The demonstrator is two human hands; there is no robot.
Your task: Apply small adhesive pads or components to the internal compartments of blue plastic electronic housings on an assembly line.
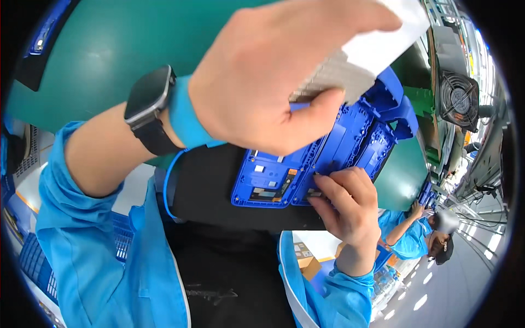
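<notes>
My left hand (257, 82), with a dark watch (149, 101) and a blue wrist strap (188, 117), is closed round a white and grey block (385, 46) with ridged, layered sides. It is raised over blue plastic housings, hiding part of them. Lower right, my right hand (350, 199) bends over the near end of the middle blue housing (328, 158). Its thumb and fingertips come close together there; whatever lies between them is too small to make out. Beside it, the left blue housing (262, 177) carries a black strip with an orange label (290, 177).
The housings lie on a black mat (208, 188) over a green table (98, 60). A cable (167, 191) runs from my wrist strap. A round black fan (459, 101) stands at the right. Beyond the table's right side, another person (410, 235) in blue works.
</notes>
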